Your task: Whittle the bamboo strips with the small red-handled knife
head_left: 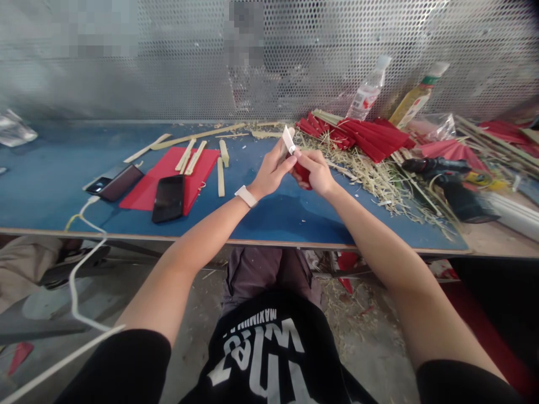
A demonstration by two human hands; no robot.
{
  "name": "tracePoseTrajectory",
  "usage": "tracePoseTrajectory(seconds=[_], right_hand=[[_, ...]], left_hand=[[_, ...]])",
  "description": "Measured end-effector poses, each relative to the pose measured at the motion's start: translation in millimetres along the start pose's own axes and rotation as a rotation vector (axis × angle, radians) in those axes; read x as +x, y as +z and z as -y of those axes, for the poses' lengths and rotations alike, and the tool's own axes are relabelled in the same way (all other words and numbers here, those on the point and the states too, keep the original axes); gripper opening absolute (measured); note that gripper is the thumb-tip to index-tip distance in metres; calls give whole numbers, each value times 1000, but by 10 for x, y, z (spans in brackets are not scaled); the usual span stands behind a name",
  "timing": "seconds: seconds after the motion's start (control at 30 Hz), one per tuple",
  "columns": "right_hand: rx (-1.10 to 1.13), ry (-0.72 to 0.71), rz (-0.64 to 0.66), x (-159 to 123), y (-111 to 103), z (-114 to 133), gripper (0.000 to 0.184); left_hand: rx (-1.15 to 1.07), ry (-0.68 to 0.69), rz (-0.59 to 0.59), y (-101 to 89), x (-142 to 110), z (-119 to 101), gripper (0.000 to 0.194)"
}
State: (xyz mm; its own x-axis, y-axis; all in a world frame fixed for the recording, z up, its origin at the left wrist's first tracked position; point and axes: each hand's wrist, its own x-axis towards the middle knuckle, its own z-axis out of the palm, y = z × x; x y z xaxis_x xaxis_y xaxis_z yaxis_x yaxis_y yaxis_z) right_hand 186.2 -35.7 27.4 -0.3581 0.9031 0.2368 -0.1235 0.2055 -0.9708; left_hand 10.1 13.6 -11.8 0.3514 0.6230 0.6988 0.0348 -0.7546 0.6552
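In front of me, above the middle of the blue tabletop [269, 216], my right hand [319, 173] is closed round the red handle of a utility knife [302, 175]. Its pale, wide blade [288, 138] sticks up and slightly left. My left hand [270, 171] meets the right one at the knife: the thumb presses near the base of the blade and the fingers lie behind it. Whether a small piece is also pinched there, I cannot tell. Left of my hands, short pale bamboo strips [221, 177] lie on the table, and a few more rest on a red folder [141, 193].
A black phone [168, 197], a power bank [122, 183] and a white cable [73, 280] are at left. To the right lie shavings [379, 185], red pleated fabric [370, 140] and a power drill [458, 188]. Two bottles [368, 90] lean against the perforated metal panel [177, 84].
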Motion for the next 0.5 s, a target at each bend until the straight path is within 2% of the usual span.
tracePoseTrajectory(seconds=[0.27,0.5], right_hand=[[2,5,1,17,-11,-15,70],[69,26,-2,12,58,-6,73]], left_hand=[[-34,-23,-15,10,3,-40,83],[-77,-37,-20,43,-3,43,75]])
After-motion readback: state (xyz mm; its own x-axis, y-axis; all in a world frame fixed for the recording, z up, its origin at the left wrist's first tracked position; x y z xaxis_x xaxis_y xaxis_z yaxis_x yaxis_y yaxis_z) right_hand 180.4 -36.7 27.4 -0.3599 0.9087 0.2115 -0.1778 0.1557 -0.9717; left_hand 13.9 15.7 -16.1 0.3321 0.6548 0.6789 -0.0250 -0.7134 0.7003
